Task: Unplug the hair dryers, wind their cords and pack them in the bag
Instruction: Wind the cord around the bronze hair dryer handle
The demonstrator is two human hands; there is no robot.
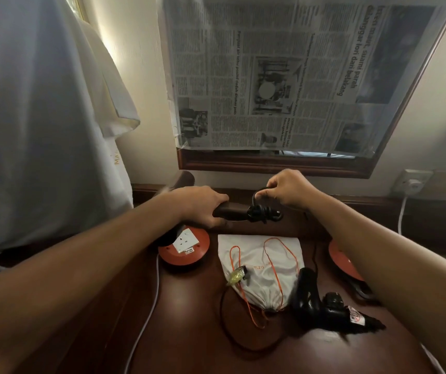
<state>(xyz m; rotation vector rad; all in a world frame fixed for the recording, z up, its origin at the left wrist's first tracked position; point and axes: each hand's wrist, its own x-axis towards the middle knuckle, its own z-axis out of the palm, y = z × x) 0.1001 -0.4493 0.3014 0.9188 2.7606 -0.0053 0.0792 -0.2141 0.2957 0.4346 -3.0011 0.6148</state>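
The left hand (pixel 203 205) is closed around the handle of a dark brown plastic hair dryer (pixel 230 213), held level above the dark polished wooden table (pixel 189 319), with the handle's end pointing toward the right hand. The right hand (pixel 288 188), just beside that end, pinches a loop of the dryer's black cord (pixel 263 211) between thumb and fingertips; the rest of the cord sits bunched in a tight coil around the handle's end, directly below the right hand's fingers. Below the left hand, a round orange extension reel with a white socket plate (pixel 184 249) rests on the table, its thin white cable (pixel 146 319) trailing toward the person along the left forearm. Below and between both hands lies a white drawstring cloth bag with orange cords (pixel 259 263), flat on the table with its gathered mouth toward the person. Just beside the bag, under the right forearm, a second hair dryer of glossy black plastic (pixel 321 306) lies on its side, its thin black cord (pixel 230 327) looping loosely in front of the bag. A second orange reel (pixel 337 259) shows partly behind the right forearm. A newspaper-covered framed mirror (pixel 283 76) hangs beyond the hands.
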